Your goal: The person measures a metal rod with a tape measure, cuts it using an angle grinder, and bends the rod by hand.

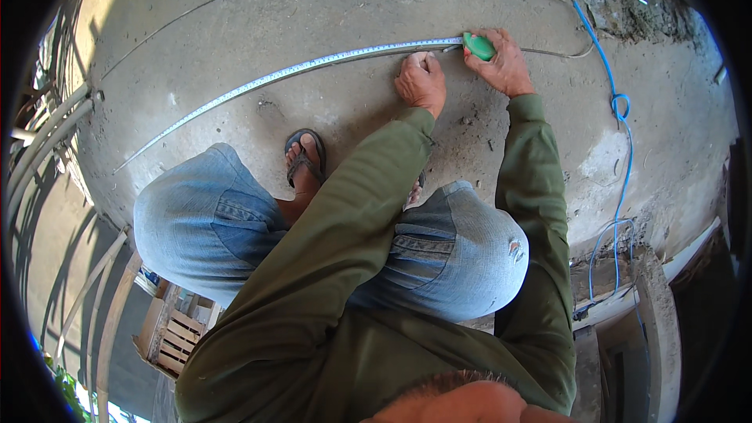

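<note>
From the head view, the person squats on a gray concrete floor (235, 16). The right hand (501, 63) is curled around a green tape measure case (479, 46) at about one o'clock. The tape (298, 70) runs long and flat toward nine o'clock. The left hand (421, 81) is closed in a fist, pressing on the tape just beside the case. A blue cord (607, 70) lies at two o'clock.

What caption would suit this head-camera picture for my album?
Crouched on a concrete slab, right hand holds a green tape measure case while left hand presses on the extended tape.
</note>
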Tool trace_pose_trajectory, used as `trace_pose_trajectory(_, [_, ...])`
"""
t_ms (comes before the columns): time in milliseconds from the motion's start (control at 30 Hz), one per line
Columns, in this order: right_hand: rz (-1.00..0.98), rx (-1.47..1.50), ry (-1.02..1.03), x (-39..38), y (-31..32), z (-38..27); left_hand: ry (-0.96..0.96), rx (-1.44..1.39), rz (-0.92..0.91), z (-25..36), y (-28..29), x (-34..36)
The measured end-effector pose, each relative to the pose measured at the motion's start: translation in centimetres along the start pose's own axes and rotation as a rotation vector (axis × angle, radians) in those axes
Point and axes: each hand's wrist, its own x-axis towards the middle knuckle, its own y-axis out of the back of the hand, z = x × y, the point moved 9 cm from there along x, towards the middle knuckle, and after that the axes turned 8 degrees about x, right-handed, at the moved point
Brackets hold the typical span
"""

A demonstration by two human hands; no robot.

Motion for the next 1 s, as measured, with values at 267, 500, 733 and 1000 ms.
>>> trace_pose_trajectory(267, [-0.012,-0.003,0.002,0.1,-0.1,-0.1,0.011,0.045,-0.010,0.1,-0.2,0.4])
trace_pose_trajectory(500, [-0.011,-0.018,0.002,-0.1,-0.2,0.4,-0.016,-0.012,0.014,0.4,-0.3,0.3])
trace_pose_trajectory(733, [-0.001,-0.004,-0.001,-0.1,-0.4,0.5,0.003,0.004,0.014,-0.2,-0.8,0.6])
trace_pose_trajectory(1000, [-0.016,-0.002,-0.022,0.1,-0.3,0.4,0.029,0.090,0.014,0.2,-0.4,0.7])
